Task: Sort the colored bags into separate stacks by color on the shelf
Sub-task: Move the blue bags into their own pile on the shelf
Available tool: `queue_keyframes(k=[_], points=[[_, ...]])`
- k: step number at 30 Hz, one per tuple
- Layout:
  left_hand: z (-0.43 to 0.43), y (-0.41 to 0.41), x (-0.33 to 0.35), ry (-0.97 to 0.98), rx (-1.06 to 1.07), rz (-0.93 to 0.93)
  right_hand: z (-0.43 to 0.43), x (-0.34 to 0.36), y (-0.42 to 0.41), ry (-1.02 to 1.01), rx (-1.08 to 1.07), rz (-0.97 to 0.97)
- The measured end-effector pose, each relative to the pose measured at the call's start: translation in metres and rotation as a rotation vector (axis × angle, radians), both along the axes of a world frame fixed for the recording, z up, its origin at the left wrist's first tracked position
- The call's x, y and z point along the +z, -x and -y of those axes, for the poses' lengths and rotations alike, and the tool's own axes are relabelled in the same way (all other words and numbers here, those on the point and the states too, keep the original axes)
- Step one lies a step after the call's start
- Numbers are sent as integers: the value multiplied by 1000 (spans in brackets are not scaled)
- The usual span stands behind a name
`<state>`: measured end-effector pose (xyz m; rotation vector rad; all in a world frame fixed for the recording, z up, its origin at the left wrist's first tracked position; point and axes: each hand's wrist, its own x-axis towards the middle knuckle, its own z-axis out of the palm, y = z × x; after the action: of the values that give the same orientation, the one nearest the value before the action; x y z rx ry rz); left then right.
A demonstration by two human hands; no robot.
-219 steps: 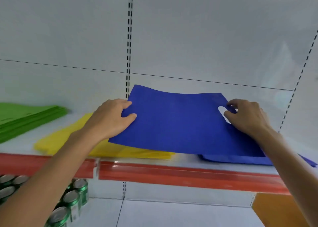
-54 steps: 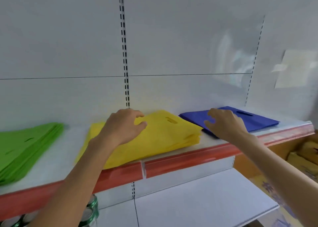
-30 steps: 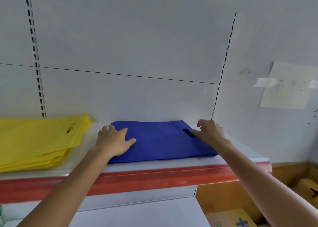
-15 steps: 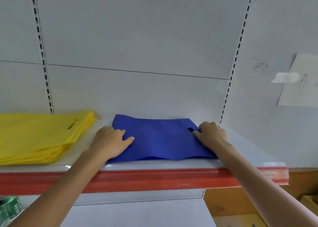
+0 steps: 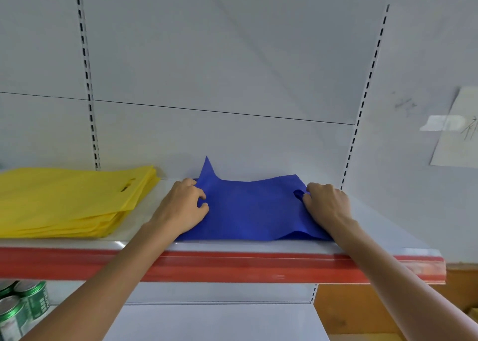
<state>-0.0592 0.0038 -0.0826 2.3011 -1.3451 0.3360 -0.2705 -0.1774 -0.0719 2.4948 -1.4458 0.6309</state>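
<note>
A stack of blue bags (image 5: 252, 211) lies on the white shelf (image 5: 388, 234) with its red front strip. My left hand (image 5: 182, 209) grips the left edge of the top blue bag, whose far left corner sticks up. On the bag's right end, my right hand (image 5: 327, 203) holds it by the cut-out handle hole, fingers curled at the hole. The bag's middle is rumpled. To the left a stack of yellow bags (image 5: 69, 201) lies flat, apart from the blue ones.
The white back panel (image 5: 222, 69) with slotted uprights rises close behind the bags. Green cans (image 5: 23, 307) stand on the lower shelf at the bottom left. A taped paper sheet (image 5: 457, 131) hangs on the wall to the right. Brown boxes sit low right.
Both hands went from lying flat on the blue bag to gripping its ends. The bag has bunched up and its far left corner has lifted.
</note>
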Motion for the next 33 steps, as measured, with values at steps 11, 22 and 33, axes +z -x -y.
queue_keyframes(k=[11,22,33], points=[[-2,1,-1,44,21,-85,3,-3,2,-102,60,225],[-9,0,34,126,-60,-138,6,40,11,-148,132,314],[-111,-83,70,306,-54,-157,-90,83,-66,-67,175,329]])
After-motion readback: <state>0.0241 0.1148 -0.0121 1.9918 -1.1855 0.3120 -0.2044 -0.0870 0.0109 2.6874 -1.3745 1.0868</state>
